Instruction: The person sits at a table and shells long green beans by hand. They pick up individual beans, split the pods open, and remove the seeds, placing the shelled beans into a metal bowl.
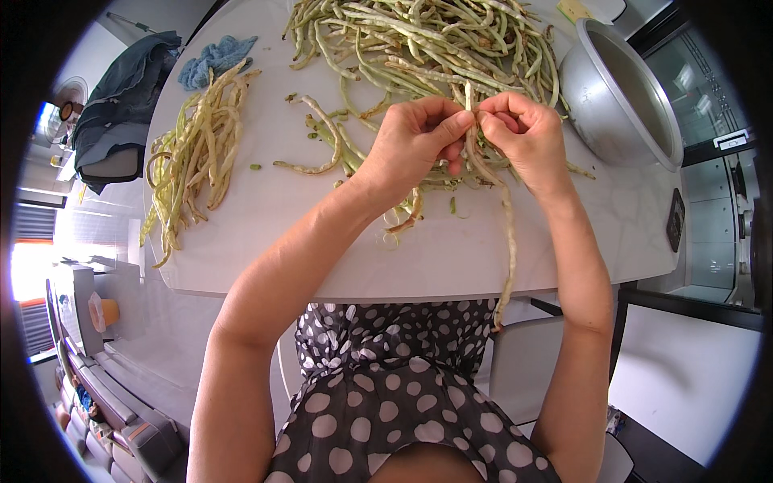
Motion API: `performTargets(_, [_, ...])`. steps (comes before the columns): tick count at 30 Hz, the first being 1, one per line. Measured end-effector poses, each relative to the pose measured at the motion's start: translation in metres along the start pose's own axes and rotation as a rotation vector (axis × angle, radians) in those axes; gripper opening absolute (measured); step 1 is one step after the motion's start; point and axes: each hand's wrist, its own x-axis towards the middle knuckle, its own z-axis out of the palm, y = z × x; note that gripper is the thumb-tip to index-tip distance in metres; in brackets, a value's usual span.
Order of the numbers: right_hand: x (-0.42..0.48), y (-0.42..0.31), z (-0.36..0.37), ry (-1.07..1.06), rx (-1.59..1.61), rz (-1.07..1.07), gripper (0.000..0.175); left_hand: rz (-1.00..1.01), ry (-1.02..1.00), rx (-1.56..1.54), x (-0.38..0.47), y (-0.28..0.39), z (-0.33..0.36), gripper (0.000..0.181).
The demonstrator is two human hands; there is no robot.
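Between my two hands is one long, pale yard-long bean [509, 232], which hangs down past the table's front edge. My left hand [426, 136] pinches it near its upper end between thumb and fingers. Right beside it, my right hand [524, 130] pinches at the same spot with thumb and forefinger. Behind the hands spreads a large heap of long beans [423, 42], green to pale with brown patches. Loose beans and trimmed scraps [406, 220] lie under and left of my hands.
A bundle of yellowish beans [199, 145] lies at the table's left, near a blue cloth [217, 60]. At the right, a metal bowl [628, 96] stands tilted. A dark phone-like object [675, 220] rests by the right edge. A chair with dark clothing [127, 102] stands left.
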Motion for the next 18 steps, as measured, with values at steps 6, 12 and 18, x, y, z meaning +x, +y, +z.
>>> performTargets(6, [0.0008, -0.0014, -0.0001, 0.001, 0.035, 0.061, 0.008, 0.011, -0.026, 0.002, -0.0001, 0.0004, -0.0001, 0.024])
performTargets(12, [0.0012, 0.0058, 0.0056, 0.103, -0.149, -0.154, 0.011, 0.004, 0.012, -0.046, 0.002, -0.0026, 0.001, 0.025])
performTargets(18, [0.0003, 0.0068, 0.0058, 0.041, -0.357, -0.408, 0.03, -0.081, -0.062, -0.106, 0.0, -0.0005, 0.0002, 0.028])
